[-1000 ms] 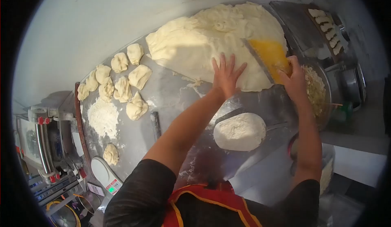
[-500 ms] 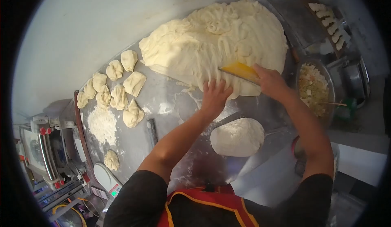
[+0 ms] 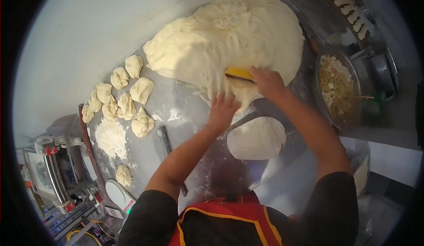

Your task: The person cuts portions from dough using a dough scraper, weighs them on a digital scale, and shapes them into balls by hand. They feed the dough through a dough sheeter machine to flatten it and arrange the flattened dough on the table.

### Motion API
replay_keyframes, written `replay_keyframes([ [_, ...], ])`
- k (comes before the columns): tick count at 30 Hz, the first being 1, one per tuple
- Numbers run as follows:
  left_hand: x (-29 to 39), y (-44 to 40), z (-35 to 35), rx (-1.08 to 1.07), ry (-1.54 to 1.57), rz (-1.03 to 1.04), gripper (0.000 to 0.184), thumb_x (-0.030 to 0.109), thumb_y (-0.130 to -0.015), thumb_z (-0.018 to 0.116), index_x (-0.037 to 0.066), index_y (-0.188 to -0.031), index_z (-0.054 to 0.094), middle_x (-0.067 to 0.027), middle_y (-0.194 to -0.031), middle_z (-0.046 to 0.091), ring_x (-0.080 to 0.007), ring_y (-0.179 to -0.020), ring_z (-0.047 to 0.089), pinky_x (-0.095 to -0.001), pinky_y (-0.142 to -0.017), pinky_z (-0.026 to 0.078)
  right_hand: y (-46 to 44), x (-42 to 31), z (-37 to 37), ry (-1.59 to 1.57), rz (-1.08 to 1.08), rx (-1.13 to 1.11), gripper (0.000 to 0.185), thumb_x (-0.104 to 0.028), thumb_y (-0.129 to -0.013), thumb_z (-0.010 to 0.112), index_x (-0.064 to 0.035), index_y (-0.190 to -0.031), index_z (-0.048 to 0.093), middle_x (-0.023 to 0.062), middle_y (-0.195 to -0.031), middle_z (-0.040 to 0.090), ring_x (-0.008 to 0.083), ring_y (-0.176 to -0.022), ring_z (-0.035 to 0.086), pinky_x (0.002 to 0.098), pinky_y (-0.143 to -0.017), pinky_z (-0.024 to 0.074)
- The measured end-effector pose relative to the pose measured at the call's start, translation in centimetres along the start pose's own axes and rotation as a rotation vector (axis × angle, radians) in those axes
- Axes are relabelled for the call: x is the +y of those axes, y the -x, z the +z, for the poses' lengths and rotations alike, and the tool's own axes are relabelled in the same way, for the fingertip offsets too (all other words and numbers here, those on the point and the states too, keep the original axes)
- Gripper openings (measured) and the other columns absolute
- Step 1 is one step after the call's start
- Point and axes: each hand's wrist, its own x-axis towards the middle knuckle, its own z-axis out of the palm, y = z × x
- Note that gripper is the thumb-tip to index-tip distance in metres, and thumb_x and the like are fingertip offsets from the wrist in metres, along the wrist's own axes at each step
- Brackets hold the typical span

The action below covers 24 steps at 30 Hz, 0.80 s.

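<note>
A large, soft mass of pale dough [image 3: 260, 29] spreads over the grey worktop. At its front edge my left hand [image 3: 224, 110] grips the dough, fingers curled onto it; stretched folds run up from the fingertips. To the right, my right hand [image 3: 268, 83] is closed around a yellow dough scraper [image 3: 240, 73], its dark edge down against the dough. Several cut dough pieces [image 3: 141, 90] lie in a cluster at the left. Nearer my body is a smooth, floury white mound [image 3: 257, 138], below both hands.
Loose flour [image 3: 110, 138] and a small dough lump [image 3: 124, 175] lie left, near a white scale [image 3: 118, 195]. A dark bar [image 3: 164, 140] rests beside my left forearm. At right stands a metal bowl [image 3: 319, 76] of chopped filling, with shaped dough pieces [image 3: 349, 11] behind.
The scraper and my right hand have moved left, closer to my left hand. My left hand has come slightly toward my body, and the dough between stretches more. The view has shifted a little.
</note>
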Motion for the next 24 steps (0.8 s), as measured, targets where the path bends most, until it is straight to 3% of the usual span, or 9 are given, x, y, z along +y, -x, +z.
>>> replay_keyframes([
  [5,-2.0,1.4,-2.5,-0.04,0.002,0.01,0.029,0.011,-0.078,0.055,0.017,-0.105,0.063,-0.0112,-0.123,0.05,-0.0387,-0.12,0.04,-0.0532,-0.107,0.025,2.0,-1.1,-8.8,0.027,0.08,-0.068,0.03,-0.006,-0.083,0.05,-0.0068,-0.113,0.049,0.0176,-0.087,0.063,0.0378,-0.082,0.061,0.0478,-0.068,0.0466],
  [7,-1.9,1.4,-2.8,-0.007,0.019,0.05,0.033,0.011,-0.074,0.06,0.015,-0.106,0.061,-0.0129,-0.123,0.049,-0.0395,-0.121,0.038,-0.0532,-0.106,0.026,3.8,-0.1,-11.9,0.018,0.123,-0.057,0.03,-0.004,-0.082,0.051,-0.0067,-0.112,0.048,0.0175,-0.088,0.063,0.0382,-0.083,0.061,0.0483,-0.068,0.0462],
  [12,0.3,0.4,-3.8,0.052,0.228,-0.087,0.047,0.019,-0.07,0.07,0.014,-0.114,0.057,-0.0156,-0.123,0.048,-0.04,-0.122,0.037,-0.0533,-0.107,0.024,7.7,4.1,-9.0,0.103,0.178,-0.185,0.036,-0.002,-0.08,0.054,-0.008,-0.115,0.047,0.017,-0.091,0.063,0.038,-0.084,0.061,0.048,-0.069,0.0461],
  [15,2.3,-1.1,-5.2,0.14,0.032,-0.046,0.059,0.026,-0.07,0.072,0.014,-0.124,0.052,-0.0179,-0.128,0.045,-0.0407,-0.124,0.036,-0.0515,-0.109,0.021,8.9,6.0,-5.4,0.018,0.184,-0.103,0.036,-0.001,-0.08,0.053,-0.0075,-0.115,0.047,0.0172,-0.093,0.062,0.0377,-0.086,0.06,0.0475,-0.07,0.0464],
  [21,4.6,-8.6,0.7,-0.253,0.035,-0.109,0.062,0.029,-0.07,0.072,0.008,-0.124,0.049,-0.0145,-0.123,0.051,-0.0317,-0.121,0.043,-0.0475,-0.107,0.026,9.7,6.1,-3.4,0.015,0.199,-0.031,0.035,0.001,-0.079,0.052,-0.0045,-0.114,0.049,0.0178,-0.095,0.062,0.0377,-0.088,0.06,0.0466,-0.073,0.0473],
  [24,4.8,-9.2,1.6,-0.285,0.055,-0.161,0.055,0.021,-0.069,0.071,0.013,-0.12,0.053,-0.0112,-0.111,0.058,-0.0285,-0.108,0.052,-0.0437,-0.099,0.035,9.9,5.2,-3.4,-0.003,0.179,-0.089,0.035,0.001,-0.079,0.052,-0.0041,-0.114,0.049,0.0179,-0.094,0.063,0.0382,-0.087,0.06,0.0466,-0.073,0.0474],
])
